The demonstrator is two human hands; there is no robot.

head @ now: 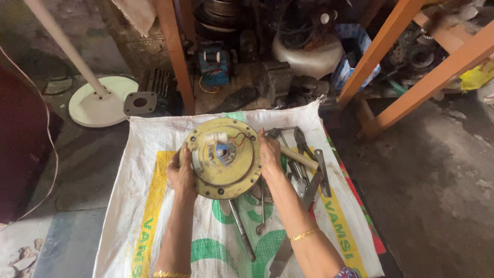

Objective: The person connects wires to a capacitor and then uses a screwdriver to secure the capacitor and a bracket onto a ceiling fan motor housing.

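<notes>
Lying beneath both hands, one white woven sack (154, 216) with yellow and green print is serving as the work mat on the floor. Past the left hand, one white round stand base (95, 105) with its pole is standing beside one grey square flange plate (140, 103). Between the hands, one round yellow motor cover plate (222, 158) is being held up off the sack, tilted toward the camera. The left hand (181, 175) is being curled around its left rim, fingers closed on the edge; the right hand (269, 154) is being pressed against the right rim, fingers together and gripping.

As a judgement, the work is appearing part done: the plate is already being handled apart from any housing, with a blue centre part, a white cylinder and thin wires still attached to its face. Whether any screws are remaining in the rim holes cannot be told.

Just beyond the right hand, a heap of hand tools (303, 164) is lying: one wooden-handled hammer, one pair of pliers, and several spanners, too overlapped for counting. Below the plate, one long metal rod (242, 231) is lying.
</notes>
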